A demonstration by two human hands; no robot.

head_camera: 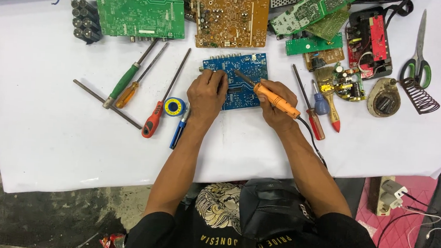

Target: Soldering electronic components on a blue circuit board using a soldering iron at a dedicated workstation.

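A blue circuit board (244,69) lies on the white table cover (52,129) in front of me. My left hand (207,93) rests on the board's left part, fingers pressed down on it. My right hand (275,104) grips an orange soldering iron (277,101) like a pen. Its metal tip (243,78) points up-left and reaches the middle of the blue board. The iron's black cord (314,140) runs off the table's near edge to the right.
Left of the board lie several screwdrivers (152,120), a solder reel (174,106) and a blue pen (179,126). Green (138,6) and brown (232,15) boards sit behind. Right: more screwdrivers (315,119), a brush (329,95), scissors (419,49), an iron stand (418,95).
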